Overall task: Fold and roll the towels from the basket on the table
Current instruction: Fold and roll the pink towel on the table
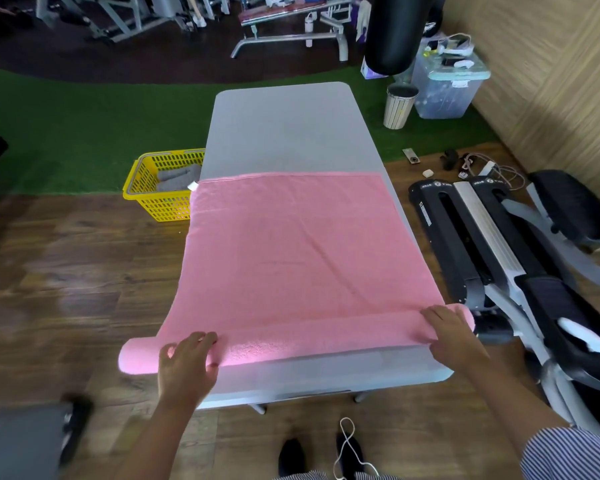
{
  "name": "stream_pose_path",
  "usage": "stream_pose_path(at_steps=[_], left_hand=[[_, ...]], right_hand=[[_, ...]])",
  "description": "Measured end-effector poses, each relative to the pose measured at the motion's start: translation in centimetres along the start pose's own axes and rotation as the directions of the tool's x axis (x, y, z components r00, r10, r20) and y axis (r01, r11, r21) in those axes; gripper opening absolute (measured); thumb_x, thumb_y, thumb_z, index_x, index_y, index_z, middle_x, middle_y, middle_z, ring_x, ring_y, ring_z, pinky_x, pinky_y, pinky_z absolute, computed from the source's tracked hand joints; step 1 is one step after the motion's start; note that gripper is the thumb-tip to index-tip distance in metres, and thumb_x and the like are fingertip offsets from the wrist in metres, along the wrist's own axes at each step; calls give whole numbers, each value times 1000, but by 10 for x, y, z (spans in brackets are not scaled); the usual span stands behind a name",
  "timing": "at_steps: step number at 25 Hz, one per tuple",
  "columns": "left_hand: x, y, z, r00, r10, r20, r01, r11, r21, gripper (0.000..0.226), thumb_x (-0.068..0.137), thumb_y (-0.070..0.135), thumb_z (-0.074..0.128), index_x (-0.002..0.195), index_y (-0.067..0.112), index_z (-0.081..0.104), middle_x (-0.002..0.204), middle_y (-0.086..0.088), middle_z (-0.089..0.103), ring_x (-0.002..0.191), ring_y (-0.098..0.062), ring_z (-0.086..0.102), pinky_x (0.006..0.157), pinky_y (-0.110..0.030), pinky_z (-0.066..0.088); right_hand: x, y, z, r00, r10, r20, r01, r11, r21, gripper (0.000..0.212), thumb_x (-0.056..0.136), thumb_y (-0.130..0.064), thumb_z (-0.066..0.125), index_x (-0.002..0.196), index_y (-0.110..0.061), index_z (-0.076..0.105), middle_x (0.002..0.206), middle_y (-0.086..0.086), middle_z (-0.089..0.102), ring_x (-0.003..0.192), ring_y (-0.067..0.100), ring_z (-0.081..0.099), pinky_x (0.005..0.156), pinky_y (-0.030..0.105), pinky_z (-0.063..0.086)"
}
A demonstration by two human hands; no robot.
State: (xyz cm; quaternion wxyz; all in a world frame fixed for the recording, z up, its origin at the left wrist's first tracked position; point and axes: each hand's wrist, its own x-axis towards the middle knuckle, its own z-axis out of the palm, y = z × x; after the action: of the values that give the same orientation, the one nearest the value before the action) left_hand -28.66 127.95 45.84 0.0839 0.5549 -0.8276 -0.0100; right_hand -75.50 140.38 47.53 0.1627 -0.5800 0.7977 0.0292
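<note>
A pink towel [291,244] lies spread over the near half of the grey table [284,129]. Its near edge is wound into a roll that runs across the table's width and sticks out past both sides. My left hand [186,365] rests on top of the roll near its left end, fingers curved over it. My right hand [454,336] lies on the roll near its right end, fingers extended over the top. A yellow basket [160,194] stands on the floor left of the table with grey towels [179,178] inside.
An exercise machine [506,258] stands close to the table's right side. A bin [399,105] and a clear storage box [447,88] are at the back right. Small items and cables lie on the floor at the right. Gym benches fill the background.
</note>
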Motion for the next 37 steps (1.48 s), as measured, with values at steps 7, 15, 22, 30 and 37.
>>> stream_pose_path(at_steps=[7,15,22,30,37], left_hand=[[-7,-16,2,996,-90,-15,90,996,-14,46,53,10,83,98,15,72,92,3,73,79,-19,70,86,-59,43],[9,3,-4,999,-31,-30,29,997,-72,37,68,23,56,103,17,65,90,4,71,84,-18,69,94,-59,41],[4,-11,3,998,-49,-33,47,998,-52,31,77,29,54,102,18,68,103,5,70,98,-16,67,101,-63,34],[9,-8,-4,1000,5,29,-4,999,-53,41,57,28,74,97,18,66,80,2,72,78,-18,71,92,-60,41],[18,-17,-4,993,-114,-19,114,993,-33,38,70,27,65,107,19,67,108,3,69,100,-18,66,102,-64,30]], right_hand=[[6,-14,1,995,-65,-73,62,997,-36,50,78,4,50,124,-14,53,124,1,55,122,20,44,115,37,9],[14,-5,-26,993,17,120,-2,992,-125,47,79,-5,50,124,-20,53,123,-4,58,119,16,49,112,34,21],[28,-6,-7,991,-55,-120,71,989,130,41,83,2,51,123,-6,57,127,9,57,120,27,49,111,40,28],[28,-9,-21,999,20,42,-14,990,-142,46,81,-20,54,128,-23,53,128,-5,57,118,16,51,105,28,33],[40,-10,-19,991,-59,-122,68,995,68,36,84,-13,55,120,-14,59,123,3,59,109,24,55,101,36,38]])
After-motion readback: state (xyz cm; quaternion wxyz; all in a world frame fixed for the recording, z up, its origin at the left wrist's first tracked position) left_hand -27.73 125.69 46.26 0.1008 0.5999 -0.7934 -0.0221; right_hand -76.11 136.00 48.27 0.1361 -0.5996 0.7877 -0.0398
